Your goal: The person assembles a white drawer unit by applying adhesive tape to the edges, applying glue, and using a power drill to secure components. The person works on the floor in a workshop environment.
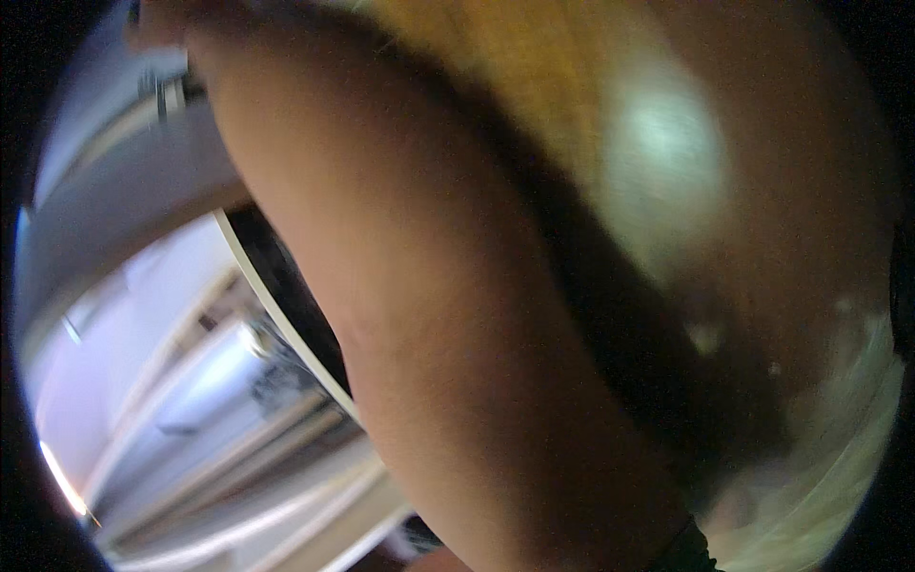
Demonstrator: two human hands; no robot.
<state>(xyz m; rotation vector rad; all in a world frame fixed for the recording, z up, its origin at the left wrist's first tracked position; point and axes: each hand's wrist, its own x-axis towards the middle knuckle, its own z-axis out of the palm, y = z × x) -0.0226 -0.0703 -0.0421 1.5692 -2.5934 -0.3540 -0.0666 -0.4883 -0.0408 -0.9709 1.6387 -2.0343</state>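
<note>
A bare forearm point(429, 315) fills the middle of the view, very close to the camera and blurred. It rises from a dark sleeve edge point(681, 558) at the bottom right toward the top left. It looks like my right arm. My right hand point(157, 24) is only a blurred patch at the top left rim, and its fingers cannot be made out. Whether it holds anything is hidden. My left hand is out of sight.
A brown wooden surface point(534, 67) with a bright glare spot point(658, 153) lies behind the arm at the upper right. On the left are blurred white and grey panels point(181, 381) and a dark object with a thin white rim point(276, 305).
</note>
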